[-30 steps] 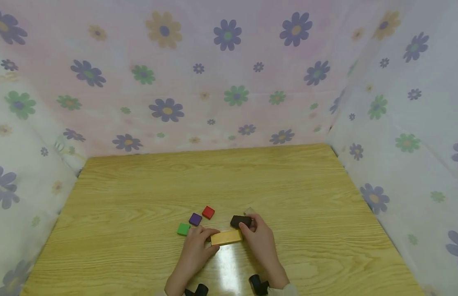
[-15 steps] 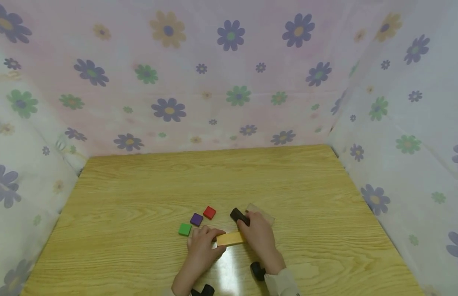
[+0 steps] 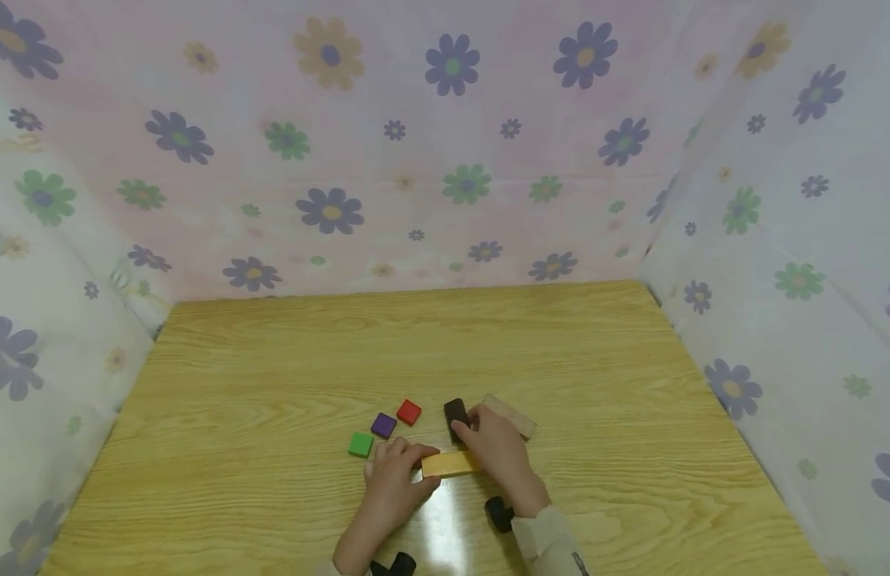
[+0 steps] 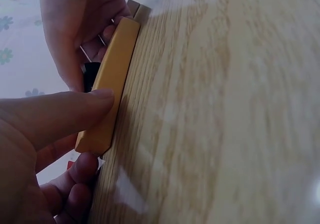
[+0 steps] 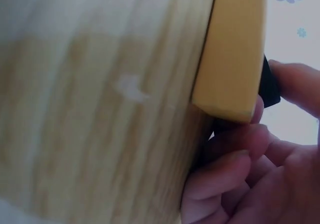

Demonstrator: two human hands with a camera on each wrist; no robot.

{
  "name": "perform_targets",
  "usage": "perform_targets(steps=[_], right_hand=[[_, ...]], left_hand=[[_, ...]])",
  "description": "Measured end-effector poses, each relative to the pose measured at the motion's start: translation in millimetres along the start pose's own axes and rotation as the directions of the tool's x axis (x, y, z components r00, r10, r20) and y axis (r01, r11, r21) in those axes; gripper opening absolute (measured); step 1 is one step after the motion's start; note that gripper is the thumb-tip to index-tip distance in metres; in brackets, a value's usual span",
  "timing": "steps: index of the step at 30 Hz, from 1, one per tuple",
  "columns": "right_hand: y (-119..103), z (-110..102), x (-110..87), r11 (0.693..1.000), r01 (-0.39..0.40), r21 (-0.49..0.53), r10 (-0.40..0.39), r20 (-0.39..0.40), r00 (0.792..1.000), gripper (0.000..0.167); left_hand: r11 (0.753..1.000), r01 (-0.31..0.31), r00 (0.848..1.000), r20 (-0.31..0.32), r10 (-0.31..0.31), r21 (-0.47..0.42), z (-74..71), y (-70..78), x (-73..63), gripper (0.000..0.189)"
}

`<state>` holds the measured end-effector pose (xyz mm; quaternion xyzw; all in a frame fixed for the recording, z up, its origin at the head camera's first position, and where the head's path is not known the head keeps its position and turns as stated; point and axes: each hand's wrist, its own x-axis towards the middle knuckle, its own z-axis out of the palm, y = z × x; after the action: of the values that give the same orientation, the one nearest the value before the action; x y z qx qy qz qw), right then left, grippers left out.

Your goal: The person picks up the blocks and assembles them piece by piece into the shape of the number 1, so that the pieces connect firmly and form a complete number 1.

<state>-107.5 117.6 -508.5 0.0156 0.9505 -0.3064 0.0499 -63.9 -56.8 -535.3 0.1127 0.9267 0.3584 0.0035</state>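
In the head view a long yellow block point(image 3: 448, 463) lies near the front of the table, its right end partly behind my right hand. My left hand point(image 3: 396, 480) holds its left end, thumb on the near side and fingers on the far side. Just beyond it, my right hand point(image 3: 504, 452) pinches a black block point(image 3: 455, 413) that points away from me. The left wrist view shows my left thumb along the face of the yellow block point(image 4: 114, 68). From the right wrist, the black block point(image 5: 270, 86) shows partly behind the yellow one, held by thumb and fingers.
A pale wooden block point(image 3: 515, 418) lies just beyond my right hand. Small green point(image 3: 361, 444), purple point(image 3: 383, 426) and red point(image 3: 409, 413) tiles form a slanting row to the left. A flowered curtain point(image 3: 373, 160) surrounds the wooden table point(image 3: 272, 360).
My right hand has turned the black block from lying sideways to pointing away from me. The pale block has come into fuller view. The left hand and yellow block have shifted slightly right.
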Motion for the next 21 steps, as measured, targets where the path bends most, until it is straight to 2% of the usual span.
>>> perform_targets(steps=[7,12,17,21], right_hand=[[1,-4,1.5,1.000,0.010,-0.018,-0.010,0.001,1.000,0.038],[7,-5,6.7,0.997,0.077,0.002,-0.077,0.048,0.996,0.055],[15,-8,18.0,0.984,0.172,0.050,-0.178,0.171,0.969,0.063],[16,-13,28.2,0.974,0.179,0.142,-0.212,0.273,0.938,0.057]], left_hand=[[1.000,-0.017,1.000,-0.020,0.017,-0.021,2.0,1.2,0.7,0.030],[1.000,-0.009,1.000,-0.013,0.009,-0.015,2.1,1.6,0.7,0.030],[1.000,-0.003,1.000,-0.003,0.003,-0.014,0.9,1.8,0.8,0.031],[1.000,-0.013,1.000,-0.009,0.013,-0.014,-0.6,1.0,1.0,0.032]])
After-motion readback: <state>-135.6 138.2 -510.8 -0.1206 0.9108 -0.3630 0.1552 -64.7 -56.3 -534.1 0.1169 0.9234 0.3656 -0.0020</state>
